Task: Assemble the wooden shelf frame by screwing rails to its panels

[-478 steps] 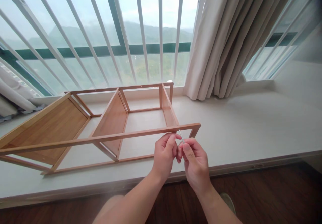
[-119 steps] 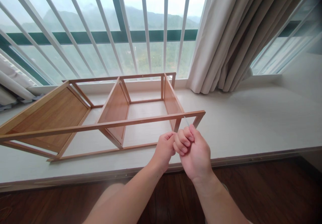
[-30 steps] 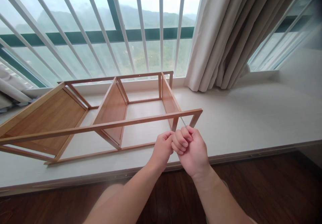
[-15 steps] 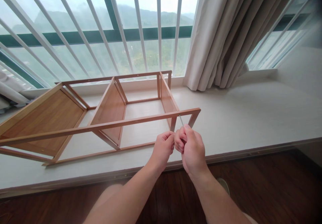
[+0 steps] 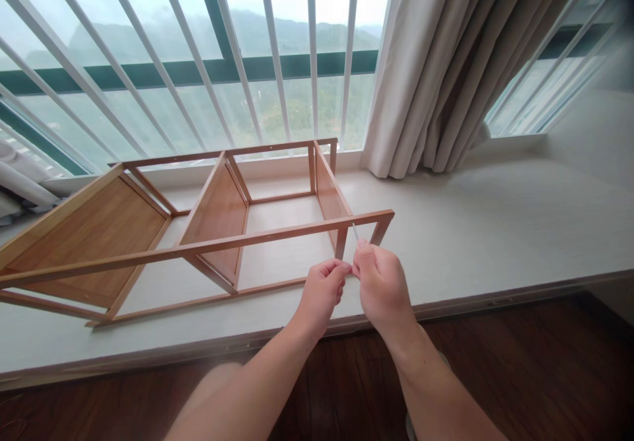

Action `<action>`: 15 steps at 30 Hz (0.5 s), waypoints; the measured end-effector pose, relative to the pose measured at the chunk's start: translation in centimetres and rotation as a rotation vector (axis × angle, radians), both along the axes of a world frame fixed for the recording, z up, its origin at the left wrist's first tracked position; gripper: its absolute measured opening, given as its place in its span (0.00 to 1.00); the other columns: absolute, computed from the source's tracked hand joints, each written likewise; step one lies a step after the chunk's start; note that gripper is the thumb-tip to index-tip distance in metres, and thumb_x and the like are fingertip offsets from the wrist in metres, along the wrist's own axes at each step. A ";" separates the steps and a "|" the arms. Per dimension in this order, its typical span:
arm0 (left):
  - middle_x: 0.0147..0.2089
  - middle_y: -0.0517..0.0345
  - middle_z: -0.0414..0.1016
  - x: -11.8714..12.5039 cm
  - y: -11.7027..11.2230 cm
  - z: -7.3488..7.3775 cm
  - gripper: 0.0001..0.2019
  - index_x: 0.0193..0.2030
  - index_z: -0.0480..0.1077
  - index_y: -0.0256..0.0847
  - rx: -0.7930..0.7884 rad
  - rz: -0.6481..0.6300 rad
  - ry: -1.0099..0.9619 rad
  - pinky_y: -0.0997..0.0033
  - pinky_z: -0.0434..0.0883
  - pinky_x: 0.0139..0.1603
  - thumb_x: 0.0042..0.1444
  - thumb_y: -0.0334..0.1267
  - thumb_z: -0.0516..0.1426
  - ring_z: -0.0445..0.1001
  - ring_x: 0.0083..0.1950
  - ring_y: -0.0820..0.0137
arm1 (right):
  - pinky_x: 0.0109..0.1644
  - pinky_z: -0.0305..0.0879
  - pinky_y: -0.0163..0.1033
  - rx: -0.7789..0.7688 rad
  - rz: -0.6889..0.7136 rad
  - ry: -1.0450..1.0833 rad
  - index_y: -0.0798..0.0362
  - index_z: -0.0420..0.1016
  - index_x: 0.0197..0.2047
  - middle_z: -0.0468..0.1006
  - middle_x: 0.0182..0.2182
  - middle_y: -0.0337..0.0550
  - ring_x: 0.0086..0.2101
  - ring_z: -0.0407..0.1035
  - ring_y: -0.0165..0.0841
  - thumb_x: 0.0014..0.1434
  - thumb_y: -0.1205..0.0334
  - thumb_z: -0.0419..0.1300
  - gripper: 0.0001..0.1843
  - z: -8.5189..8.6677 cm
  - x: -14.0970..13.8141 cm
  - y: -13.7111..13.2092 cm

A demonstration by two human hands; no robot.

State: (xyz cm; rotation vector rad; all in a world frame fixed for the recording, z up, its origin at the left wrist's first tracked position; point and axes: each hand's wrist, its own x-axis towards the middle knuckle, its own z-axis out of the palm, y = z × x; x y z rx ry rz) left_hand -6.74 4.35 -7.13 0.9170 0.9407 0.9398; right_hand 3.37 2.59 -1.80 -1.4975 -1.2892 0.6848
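A wooden shelf frame (image 5: pixel 270 236) lies on its side, with several panels set across its rails. My right hand (image 5: pixel 385 284) is closed in a fist around a thin metal tool (image 5: pixel 355 232). The tool's bare shaft rises past my thumb to the near upper rail, close to the end panel (image 5: pixel 331 187); its lower part is hidden in the fist, so its kind does not show. Just to the left, my left hand (image 5: pixel 321 289) is closed in a pinch, thumb tip close to the right fingers. What it pinches, if anything, is hidden.
The shelf frame rests on a pale window ledge (image 5: pixel 475 230) whose front edge drops to a dark wooden floor (image 5: pixel 520 362). Behind stand white window bars (image 5: pixel 277 51), and a beige curtain (image 5: pixel 421 84) hangs at the right. My legs are below the ledge.
My right hand has turned at the wrist and shifted slightly right and up around the tool, its fingers now mostly hidden. My left hand and the shelf frame have hardly moved.
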 end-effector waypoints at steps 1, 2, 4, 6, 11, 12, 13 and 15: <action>0.18 0.69 0.49 0.0 0.0 0.0 0.12 0.26 0.66 0.38 0.001 0.000 0.003 0.74 0.44 0.21 0.55 0.44 0.57 0.45 0.19 0.80 | 0.25 0.47 0.35 -0.012 -0.014 -0.101 0.52 0.55 0.19 0.59 0.15 0.35 0.20 0.53 0.27 0.65 0.56 0.48 0.23 0.2 0.2 0.1; 0.18 0.69 0.48 -0.1 0.0 0.0 0.12 0.27 0.66 0.38 0.002 0.001 0.008 0.74 0.44 0.21 0.55 0.44 0.57 0.45 0.19 0.80 | 0.26 0.45 0.35 -0.024 -0.029 -0.196 0.52 0.56 0.19 0.59 0.15 0.35 0.20 0.52 0.28 0.65 0.55 0.48 0.23 0.4 0.5 0.1; 0.18 0.69 0.49 -0.1 0.0 0.0 0.11 0.28 0.68 0.37 0.003 0.004 0.016 0.75 0.44 0.21 0.55 0.43 0.57 0.46 0.19 0.80 | 0.26 0.43 0.36 -0.046 -0.039 -0.314 0.52 0.56 0.19 0.59 0.15 0.35 0.20 0.51 0.28 0.65 0.55 0.47 0.23 0.8 1.0 0.2; 0.18 0.69 0.49 -0.2 0.0 0.0 0.11 0.30 0.69 0.37 0.002 0.003 0.025 0.75 0.44 0.20 0.55 0.43 0.57 0.47 0.19 0.80 | 0.26 0.42 0.36 -0.065 -0.021 -0.323 0.52 0.55 0.18 0.57 0.15 0.35 0.20 0.51 0.28 0.65 0.53 0.47 0.24 1.1 1.4 0.4; 0.20 0.69 0.51 -0.5 0.4 0.0 0.10 0.35 0.68 0.39 0.026 0.044 0.026 0.76 0.44 0.20 0.56 0.44 0.57 0.48 0.19 0.81 | 0.24 0.44 0.36 -0.088 0.009 -0.197 0.52 0.53 0.18 0.56 0.15 0.34 0.19 0.51 0.27 0.65 0.46 0.45 0.28 1.2 2.3 1.0; 0.20 0.70 0.52 -0.6 0.6 0.0 0.09 0.37 0.67 0.40 0.031 0.070 0.023 0.77 0.45 0.20 0.56 0.44 0.57 0.48 0.19 0.81 | 0.24 0.44 0.36 -0.086 0.011 -0.182 0.52 0.53 0.18 0.55 0.15 0.34 0.19 0.51 0.27 0.65 0.45 0.45 0.28 1.2 2.3 1.1; 0.21 0.70 0.53 -0.6 0.8 0.0 0.09 0.39 0.66 0.42 0.032 0.096 0.020 0.77 0.45 0.20 0.56 0.44 0.57 0.48 0.19 0.81 | 0.24 0.44 0.36 -0.083 0.012 -0.172 0.52 0.52 0.18 0.55 0.15 0.34 0.19 0.50 0.27 0.65 0.44 0.45 0.28 1.1 2.4 1.2; 0.22 0.70 0.55 -0.8 1.3 -0.1 0.11 0.43 0.64 0.44 0.033 0.132 0.024 0.78 0.45 0.19 0.56 0.42 0.57 0.49 0.19 0.81 | 0.24 0.45 0.36 -0.076 0.010 -0.156 0.52 0.52 0.19 0.55 0.15 0.34 0.20 0.50 0.27 0.65 0.43 0.44 0.29 1.0 2.5 1.3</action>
